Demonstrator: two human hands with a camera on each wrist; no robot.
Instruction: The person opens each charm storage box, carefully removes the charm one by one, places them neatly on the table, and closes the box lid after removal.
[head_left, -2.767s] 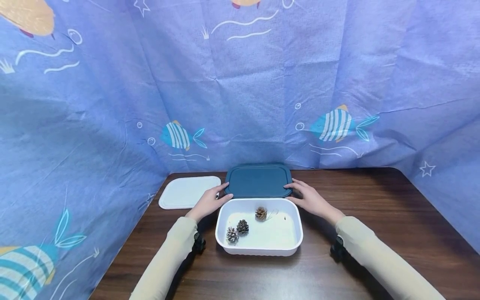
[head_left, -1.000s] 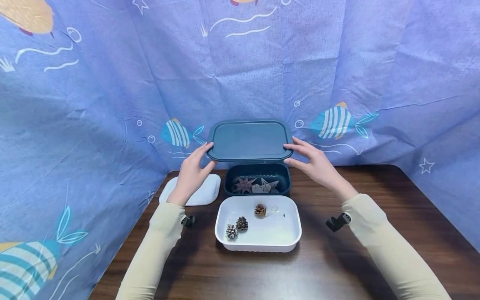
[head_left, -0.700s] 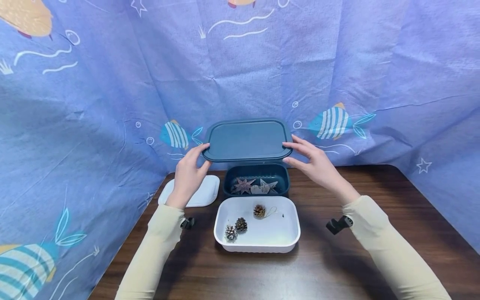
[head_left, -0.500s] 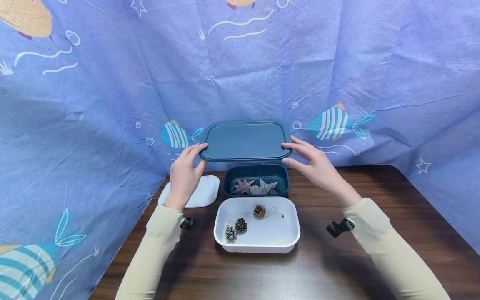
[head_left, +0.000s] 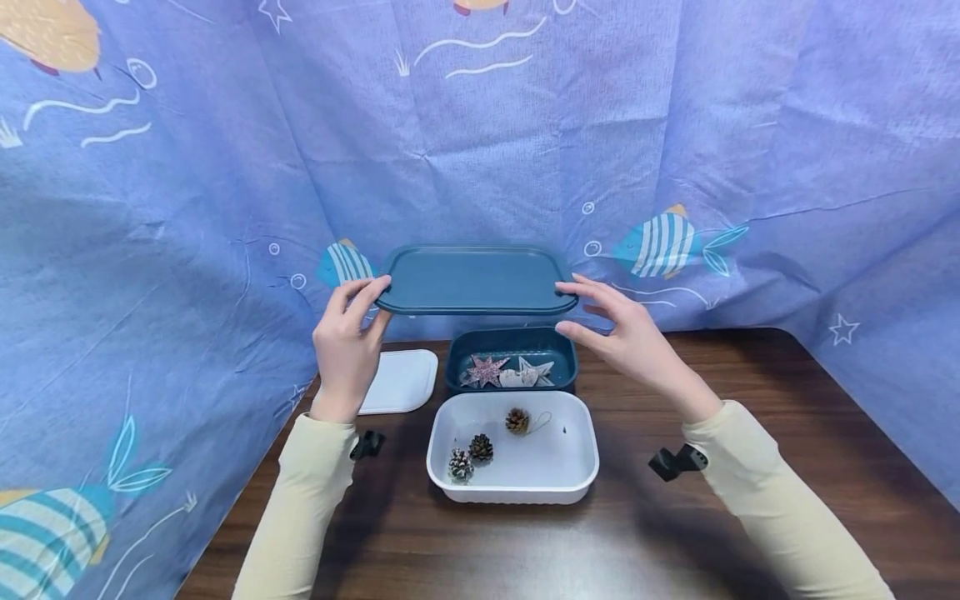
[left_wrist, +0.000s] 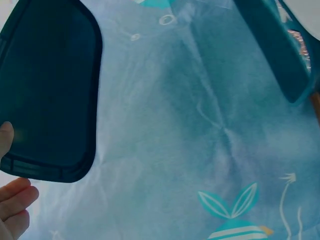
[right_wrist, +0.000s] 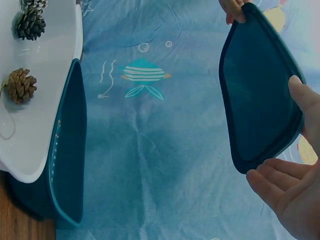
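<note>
In the head view a dark teal lid [head_left: 476,279] hangs in the air above and slightly left of its matching teal box [head_left: 512,340]. My left hand [head_left: 347,350] pinches the lid's left end, thumb [left_wrist: 5,137] on its underside. At the opposite end my right hand [head_left: 626,333] has its fingers extended at the lid's edge; its thumb stands apart below. Inside the teal box lie a reddish glitter star [head_left: 486,370], a pale star [head_left: 537,370] and pale round pieces. A white box [head_left: 513,492] in front holds pinecones [head_left: 481,447].
A white lid [head_left: 401,383] lies on the brown wooden table [head_left: 675,375], left of the teal box and partly behind my left hand. A blue fish-print curtain [head_left: 487,183] hangs right behind the table and along its sides.
The teal lid was lifted off its box, uncovering the stars. Since then it has shifted left with my left hand, while my right thumb has come away from its edge.
</note>
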